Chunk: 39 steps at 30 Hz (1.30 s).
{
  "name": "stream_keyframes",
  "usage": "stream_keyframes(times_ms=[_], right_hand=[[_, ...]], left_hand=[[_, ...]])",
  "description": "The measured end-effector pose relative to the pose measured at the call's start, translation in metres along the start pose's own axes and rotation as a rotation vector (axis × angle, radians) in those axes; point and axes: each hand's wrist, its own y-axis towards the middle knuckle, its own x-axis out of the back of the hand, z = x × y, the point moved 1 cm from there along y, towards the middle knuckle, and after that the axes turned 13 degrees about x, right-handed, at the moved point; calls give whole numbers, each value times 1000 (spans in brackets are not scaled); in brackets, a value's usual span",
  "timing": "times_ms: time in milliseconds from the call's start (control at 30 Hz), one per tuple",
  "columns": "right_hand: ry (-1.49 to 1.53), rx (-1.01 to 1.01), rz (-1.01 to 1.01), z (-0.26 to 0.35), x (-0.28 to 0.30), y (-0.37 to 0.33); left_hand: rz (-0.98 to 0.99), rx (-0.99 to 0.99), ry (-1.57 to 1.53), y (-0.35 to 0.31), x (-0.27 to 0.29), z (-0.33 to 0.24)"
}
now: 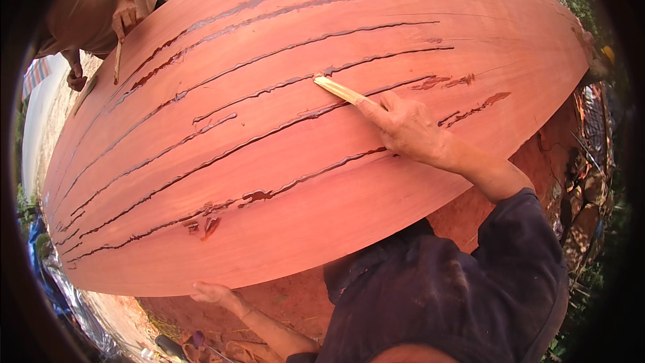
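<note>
A large reddish wooden panel (pixel 322 195) with pointed ends spreads before me, lined lengthwise with several glossy dark brown streaks of a thick, wet-looking substance. My right hand (pixel 406 124) reaches over it, closed around a flat, pale wooden stick (pixel 339 89). The stick's far tip touches or sits just above one dark streak near the middle. Down at the panel's near edge is my left hand (pixel 218 296), its fingers stretched out against the rim and holding nothing that I can see. Part of those fingers is hard to make out.
At the far left a co-worker's hand (pixel 125 17) holds a thin stick (pixel 118 60) against the panel, and their other hand (pixel 76 79) hangs lower. Reddish ground (pixel 289 302) lies below the near edge. Stones (pixel 581 212) and plants stand at the right.
</note>
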Motion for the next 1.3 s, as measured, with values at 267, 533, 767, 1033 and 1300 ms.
stream_keyframes(times_ms=[267,533,767,1033,1300], right_hand=[[24,50,-84,-20,24,-5],[0,39,-6,-14,12,-6],[601,-341,-169,-46,28,-18],[877,-512,-123,-56,16,-21],[821,-538,-165,-47,-1,-16]], left_hand=[[-43,-62,-5,-10,-8,-12],[-46,-11,-36,-10,-9,-13],[-9,-29,-7,1,-1,1],[43,-68,-11,0,0,0],[91,-172,15,7,5,5]])
